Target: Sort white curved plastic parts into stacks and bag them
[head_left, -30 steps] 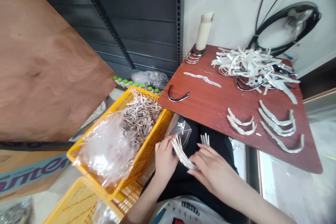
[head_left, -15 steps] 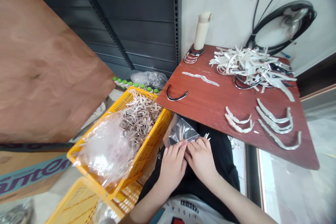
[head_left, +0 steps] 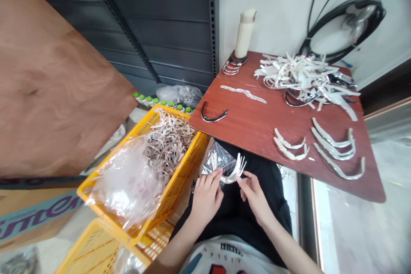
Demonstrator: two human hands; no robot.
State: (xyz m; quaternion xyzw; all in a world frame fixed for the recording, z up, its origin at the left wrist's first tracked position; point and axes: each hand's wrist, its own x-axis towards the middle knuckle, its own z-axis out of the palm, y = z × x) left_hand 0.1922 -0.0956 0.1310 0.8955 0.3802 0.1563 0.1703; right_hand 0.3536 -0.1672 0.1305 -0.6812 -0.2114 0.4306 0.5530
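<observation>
A bundle of thin, curved, silvery-white strips (head_left: 231,178) is held in a U shape above my lap. My left hand (head_left: 205,195) closes over the bundle's left end, its fingertips also against a clear plastic bag (head_left: 226,154) behind the strips. Whether the left ends lie inside the bag or in front of it, I cannot tell. At the other end, my right hand (head_left: 254,196) pinches the strips near their fanned-out tips between thumb and fingers. Similar pale curved strips (head_left: 290,152) lie on the red-brown board (head_left: 244,130) in front of me.
Left of my lap stands a yellow crate (head_left: 180,174) with many curved strips (head_left: 171,137) and clear plastic bags (head_left: 128,180). The board also carries a tangled heap of white strips (head_left: 298,75), a black curved strip (head_left: 213,118) and a cream cylinder (head_left: 244,36). Green-capped bottles (head_left: 163,102) stand behind the crate.
My hands have moved apart. The right hand has shifted right to the bundle's end, and the curved strips, mostly covered before, now show between the hands. The view has shifted slightly.
</observation>
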